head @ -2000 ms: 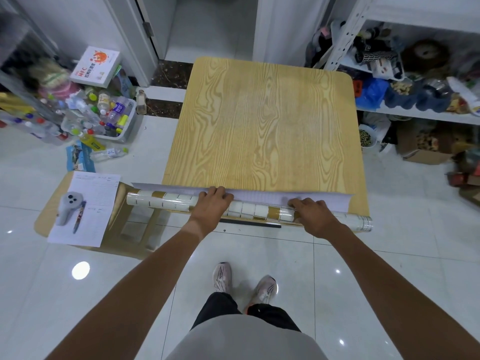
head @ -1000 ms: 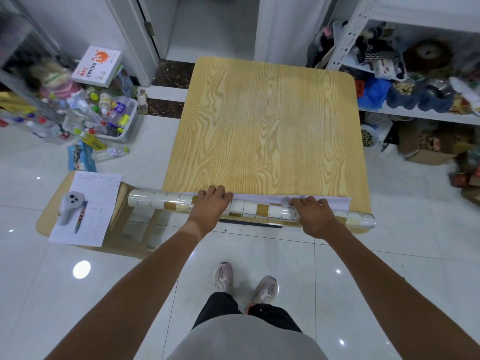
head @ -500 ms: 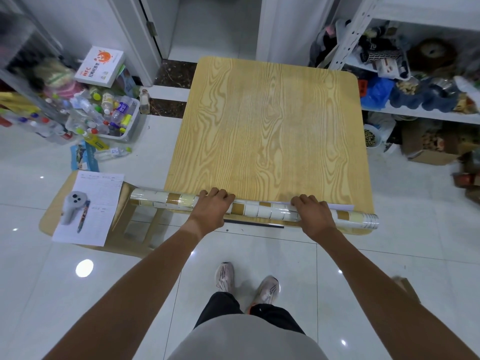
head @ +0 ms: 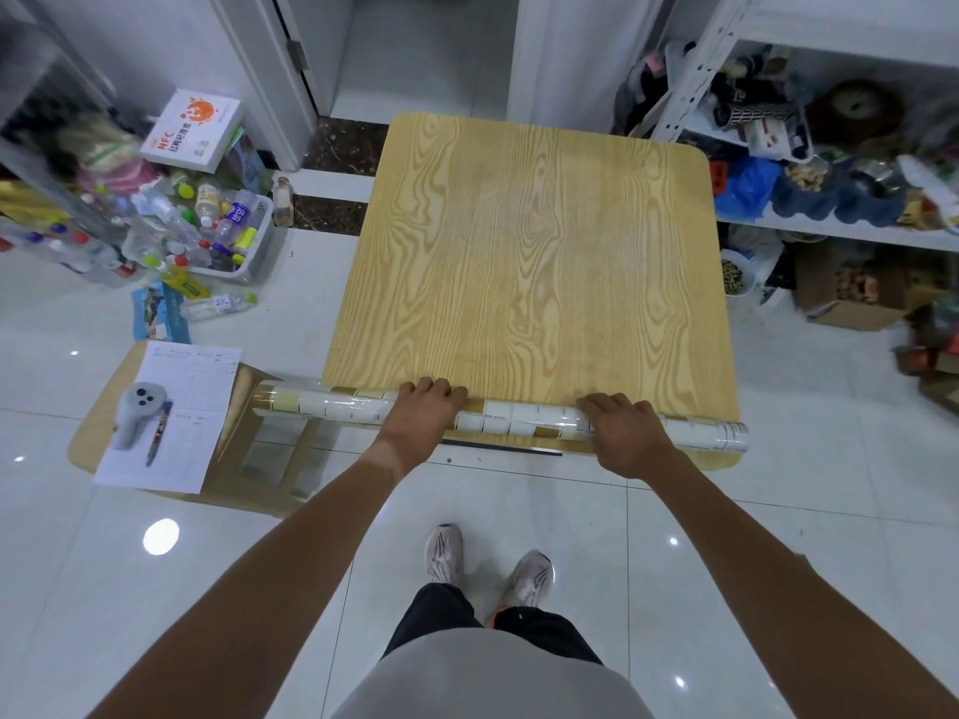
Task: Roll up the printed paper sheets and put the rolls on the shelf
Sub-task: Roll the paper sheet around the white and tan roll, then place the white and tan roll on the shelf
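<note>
Down at the near edge of the wooden surface lies the paper roll, its ends jutting past both sides. The left hand and right hand each curl over it, fingers wrapped on top. On the floor to the left, a white bin holds plastic bottles. The shelf at right carries cluttered bags.

We note: table wood-grain, smooth, matt. Paper roll glossy, tile-printed. Floor glossy white tile. Shelf white-painted metal.
</note>
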